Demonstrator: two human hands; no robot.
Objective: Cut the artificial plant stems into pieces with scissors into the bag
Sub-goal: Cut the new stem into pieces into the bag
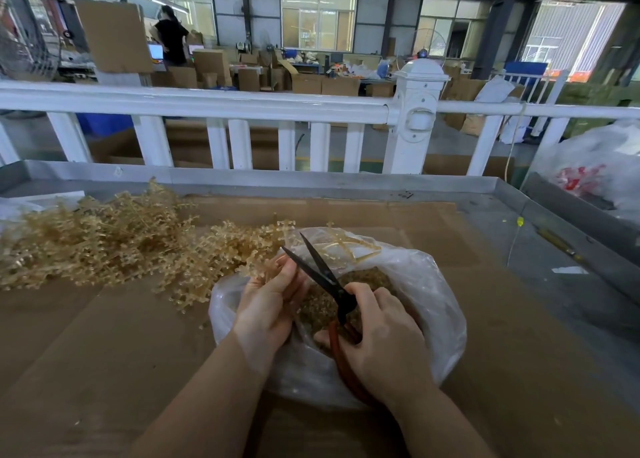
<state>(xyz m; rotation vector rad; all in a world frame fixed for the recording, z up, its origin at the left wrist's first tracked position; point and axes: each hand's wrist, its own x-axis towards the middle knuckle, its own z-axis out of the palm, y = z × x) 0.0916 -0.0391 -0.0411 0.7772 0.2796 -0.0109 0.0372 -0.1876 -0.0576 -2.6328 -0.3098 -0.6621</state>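
Seen from the head camera, a worker at a cardboard-covered table [104, 336] trims artificial plant stems over an open clear plastic bag [433, 305]. The left hand [268, 302] grips a beige sprig [258, 267] at the bag's near-left rim, fingers curled around its base. The right hand [384, 340] is closed around the red handles of the scissors [320, 272], whose dark blades stand parted, pointing up and away toward the far-left. The held sprig lies just left of the blades, its long axis running leftward out of the hand, so the left hand is the nearer one to feed it into the gap. Cut pieces [318, 305] already fill the bottom of the bag beneath the blades. A large heap of uncut stems [104, 239] sprawls across the table to the left, within the left hand's reach, suggesting much of the job remains.
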